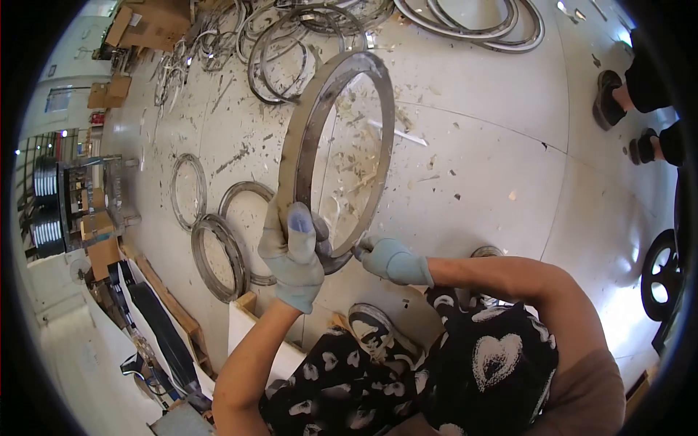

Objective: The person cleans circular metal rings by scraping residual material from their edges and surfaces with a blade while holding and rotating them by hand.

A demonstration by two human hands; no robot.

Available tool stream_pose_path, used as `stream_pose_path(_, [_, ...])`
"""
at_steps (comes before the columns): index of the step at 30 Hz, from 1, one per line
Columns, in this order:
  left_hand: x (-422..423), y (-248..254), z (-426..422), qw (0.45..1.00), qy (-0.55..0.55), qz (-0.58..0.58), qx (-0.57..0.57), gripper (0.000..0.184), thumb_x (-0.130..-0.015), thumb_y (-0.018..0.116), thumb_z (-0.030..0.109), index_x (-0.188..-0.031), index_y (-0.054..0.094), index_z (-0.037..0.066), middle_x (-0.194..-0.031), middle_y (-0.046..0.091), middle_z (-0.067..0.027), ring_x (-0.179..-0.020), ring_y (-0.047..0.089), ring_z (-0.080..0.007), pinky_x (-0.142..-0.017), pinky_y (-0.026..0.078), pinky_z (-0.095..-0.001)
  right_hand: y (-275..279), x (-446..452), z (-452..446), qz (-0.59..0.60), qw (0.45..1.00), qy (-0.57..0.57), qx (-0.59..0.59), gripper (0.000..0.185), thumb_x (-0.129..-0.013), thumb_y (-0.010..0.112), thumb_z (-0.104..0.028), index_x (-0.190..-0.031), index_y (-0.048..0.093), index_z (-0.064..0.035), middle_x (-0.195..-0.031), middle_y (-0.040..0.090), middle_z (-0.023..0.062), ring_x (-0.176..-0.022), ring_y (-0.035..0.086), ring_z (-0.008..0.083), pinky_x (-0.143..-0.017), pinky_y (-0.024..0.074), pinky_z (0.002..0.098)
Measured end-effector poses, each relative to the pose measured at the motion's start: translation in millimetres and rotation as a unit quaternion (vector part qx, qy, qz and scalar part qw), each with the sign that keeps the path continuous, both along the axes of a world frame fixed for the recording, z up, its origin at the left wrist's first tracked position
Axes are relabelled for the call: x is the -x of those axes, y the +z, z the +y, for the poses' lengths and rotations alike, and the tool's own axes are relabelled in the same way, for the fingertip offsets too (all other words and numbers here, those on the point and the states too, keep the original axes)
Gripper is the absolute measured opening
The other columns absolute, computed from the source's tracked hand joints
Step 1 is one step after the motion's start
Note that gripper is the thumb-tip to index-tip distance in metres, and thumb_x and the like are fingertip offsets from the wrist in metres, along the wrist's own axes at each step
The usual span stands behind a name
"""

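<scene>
A large grey-brown ring (292, 145) with a wide band stands tilted upright in front of me. My left hand (292, 254), in a grey-blue glove, is closed round its lower left part, with the thumb on the inner side. My right hand (396, 261), in a similar glove, is closed at the ring's lower right edge. Its fingertips are turned away, so whatever they pinch is hidden. Part of the ring's bottom is behind my left fingers.
Several rings lie on the floor, including a thick ring (231, 272) at left and pale rings (534, 40) at the back. Scraps and a white strip (407, 136) litter the floor. Another person's shoes (609, 102) are at right. A white box with a wooden edge (247, 301) stands near my left arm.
</scene>
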State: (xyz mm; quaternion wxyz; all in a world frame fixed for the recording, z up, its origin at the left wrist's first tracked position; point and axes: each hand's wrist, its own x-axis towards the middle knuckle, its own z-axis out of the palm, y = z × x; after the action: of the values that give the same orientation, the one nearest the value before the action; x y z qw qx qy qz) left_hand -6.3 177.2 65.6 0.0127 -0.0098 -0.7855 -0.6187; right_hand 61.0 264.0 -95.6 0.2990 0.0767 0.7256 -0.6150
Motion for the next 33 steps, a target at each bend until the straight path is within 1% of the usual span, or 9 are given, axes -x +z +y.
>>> stream_pose_path(11, [-3.0,6.9,0.3,0.996,0.020,-0.075,-0.054,0.038,-0.088,0.058,0.031,-0.112,0.052,0.002,-0.064,0.050,-0.0006,-0.051,0.046,-0.0072,-0.043,0.038,-0.0208,-18.2,9.2,12.9,0.049,0.997,0.061,-0.011,0.032,-0.080,0.050,-0.029,-0.097,0.065,-0.0063,-0.075,0.065,0.0141,-0.068,0.064,0.0270,-0.062,0.0495,0.0375])
stream_pose_path(14, [-8.7,0.6,1.7,0.999,0.035,-0.023,-0.018,0.040,-0.089,0.058,0.031,-0.114,0.051,0.001,-0.065,0.051,-0.0005,-0.051,0.046,-0.0069,-0.043,0.039,-0.0206,-39.3,35.9,28.8,-0.075,0.990,0.076,-0.089,0.033,-0.081,0.049,-0.029,-0.101,0.064,-0.0071,-0.085,0.066,0.0163,-0.075,0.064,0.0291,-0.069,0.0495,0.0394])
stream_pose_path(20, [-11.3,7.6,-4.3,0.999,-0.002,-0.018,0.040,0.042,-0.088,0.058,0.033,-0.114,0.050,0.001,-0.064,0.050,-0.0010,-0.051,0.047,-0.0072,-0.043,0.039,-0.0208,-36.5,4.7,8.7,0.066,0.994,0.088,-0.006,0.032,-0.081,0.050,-0.024,-0.107,0.063,-0.0102,-0.086,0.067,0.0152,-0.076,0.065,0.0289,-0.066,0.0508,0.0389])
stream_pose_path(22, [-15.5,2.5,-4.1,0.996,0.069,-0.048,-0.013,0.042,-0.088,0.058,0.032,-0.115,0.050,0.001,-0.063,0.050,-0.0011,-0.051,0.047,-0.0074,-0.043,0.038,-0.0209,-43.9,16.6,20.0,-0.100,0.994,0.045,-0.002,0.032,-0.081,0.049,-0.025,-0.106,0.063,-0.0103,-0.085,0.067,0.0163,-0.075,0.065,0.0310,-0.065,0.0507,0.0391])
stream_pose_path(24, [-15.3,6.3,-3.0,0.998,0.038,-0.053,0.001,0.042,-0.089,0.057,0.032,-0.116,0.050,0.001,-0.062,0.050,-0.0010,-0.051,0.046,-0.0073,-0.043,0.038,-0.0209,-25.0,12.4,16.7,-0.040,0.989,0.141,-0.027,0.036,-0.082,0.050,-0.024,-0.113,0.060,-0.0075,-0.082,0.067,0.0093,-0.072,0.064,0.0221,-0.068,0.0498,0.0358])
stream_pose_path(25, [-10.1,8.6,-0.6,0.999,0.008,-0.044,0.006,0.041,-0.089,0.057,0.031,-0.117,0.049,0.001,-0.062,0.049,-0.0009,-0.051,0.046,-0.0072,-0.043,0.038,-0.0209,-117.8,-35.5,-38.6,0.242,0.963,0.106,0.048,0.034,-0.082,0.048,-0.029,-0.103,0.064,-0.0076,-0.082,0.066,0.0171,-0.072,0.064,0.0315,-0.065,0.0511,0.0390])
stream_pose_path(26, [-9.0,6.9,-0.8,0.999,0.009,-0.039,0.002,0.041,-0.089,0.057,0.031,-0.117,0.049,0.001,-0.062,0.049,-0.0009,-0.051,0.046,-0.0072,-0.043,0.038,-0.0209,-91.5,-26.0,-25.9,0.246,0.962,0.109,0.043,0.034,-0.082,0.048,-0.029,-0.103,0.064,-0.0076,-0.082,0.066,0.0171,-0.072,0.064,0.0315,-0.065,0.0511,0.0390])
stream_pose_path(28, [-14.9,2.2,-9.1,1.000,0.001,-0.018,0.024,0.043,-0.089,0.057,0.031,-0.119,0.049,0.002,-0.062,0.050,-0.0008,-0.050,0.045,-0.0073,-0.043,0.038,-0.0208,-8.1,-6.7,-0.8,-0.039,0.993,0.112,0.026,0.034,-0.083,0.048,-0.031,-0.100,0.064,-0.0068,-0.083,0.065,0.0196,-0.071,0.064,0.0321,-0.067,0.0510,0.0392])
stream_pose_path(33, [-14.8,3.6,-11.1,0.999,0.000,-0.043,0.014,0.046,-0.088,0.058,0.032,-0.122,0.049,0.001,-0.063,0.051,-0.0004,-0.051,0.046,-0.0068,-0.044,0.038,-0.0205,-57.9,-20.8,-21.7,-0.034,0.986,-0.052,0.154,0.031,-0.085,0.048,-0.025,-0.104,0.062,-0.0054,-0.082,0.066,0.0180,-0.071,0.064,0.0285,-0.066,0.0500,0.0379])
